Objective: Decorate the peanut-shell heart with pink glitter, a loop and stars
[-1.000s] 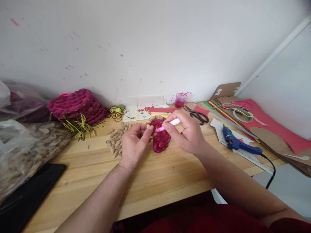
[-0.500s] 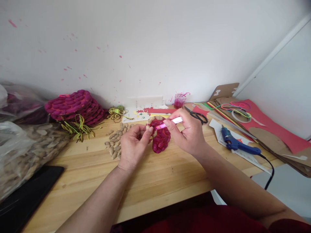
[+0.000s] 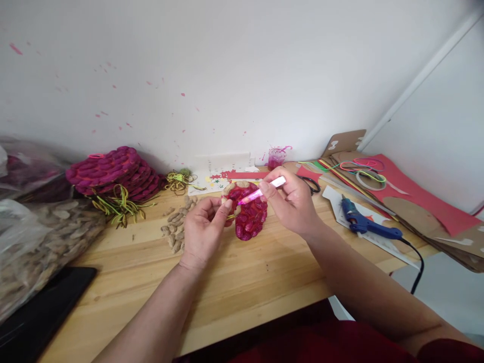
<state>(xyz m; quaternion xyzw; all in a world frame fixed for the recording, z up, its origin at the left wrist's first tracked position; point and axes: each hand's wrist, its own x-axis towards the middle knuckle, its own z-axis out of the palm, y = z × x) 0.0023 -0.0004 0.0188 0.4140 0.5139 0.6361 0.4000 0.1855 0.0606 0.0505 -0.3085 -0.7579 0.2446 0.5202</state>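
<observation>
Magenta shell piece [image 3: 247, 217] sat pinched at its left edge in the left hand [image 3: 202, 229] just over the table [image 3: 242, 287], the right hand [image 3: 293, 206] gripping a brush [image 3: 264, 190] on it; I judged wet paint might smear the pinching fingers, set so near the tip.

My left hand [image 3: 202, 229] & right hand [image 3: 293, 204]: both bare, forearms uncovered. Dark red garment [image 3: 321, 343] across bottom edge, w/ matching dark red sleeve [image 3: 454, 351] on my right upper arm.
</observation>
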